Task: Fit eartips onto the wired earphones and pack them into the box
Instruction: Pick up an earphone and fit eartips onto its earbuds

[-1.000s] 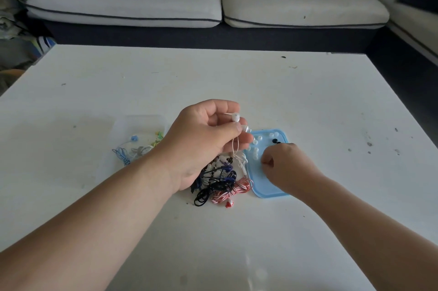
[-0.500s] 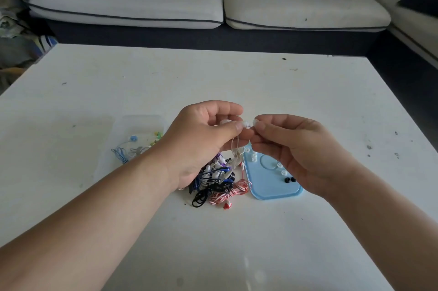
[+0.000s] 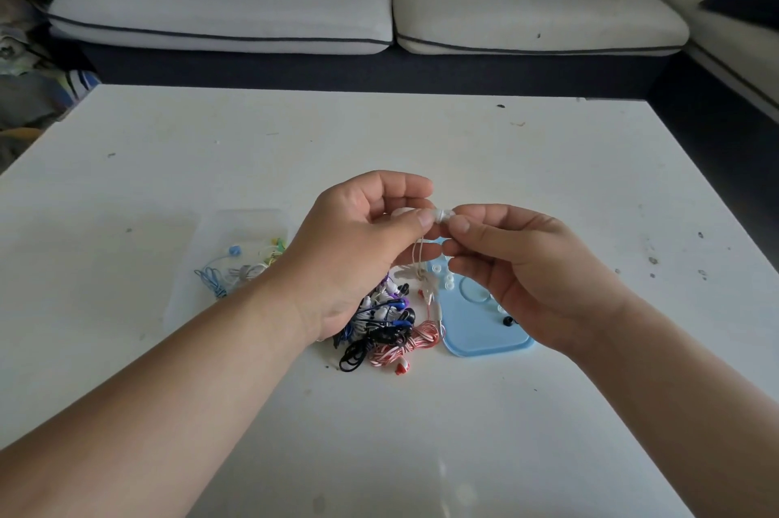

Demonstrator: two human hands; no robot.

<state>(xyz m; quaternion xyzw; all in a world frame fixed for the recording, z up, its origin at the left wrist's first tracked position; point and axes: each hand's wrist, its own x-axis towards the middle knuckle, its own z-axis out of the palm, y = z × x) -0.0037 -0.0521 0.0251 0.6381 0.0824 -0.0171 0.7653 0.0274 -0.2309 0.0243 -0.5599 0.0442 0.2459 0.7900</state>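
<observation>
Our left hand (image 3: 358, 247) pinches a white earbud (image 3: 437, 215) between thumb and forefinger, the other fingers curled under it, and our right hand (image 3: 518, 264) meets it from the right, thumb and forefinger nipping a pale eartip (image 3: 449, 217) against the bud's end; we cannot tell how far on it sits. Both hands are raised above the white table (image 3: 421, 146). From the grip the thin white cable (image 3: 419, 260) hangs straight down to a pile of earphones (image 3: 388, 323), black, blue, purple and red-and-white striped, lying below our left hand and partly hidden by it. Below the grip and to the right, under our right palm, lies a light blue lid (image 3: 480, 332) carrying loose clear eartips (image 3: 449, 285) and a black one (image 3: 508, 321). Well to the left of the grip, beyond our left wrist, stands the clear box (image 3: 202, 247), with blue and green earphones (image 3: 234, 252) already in it.
</observation>
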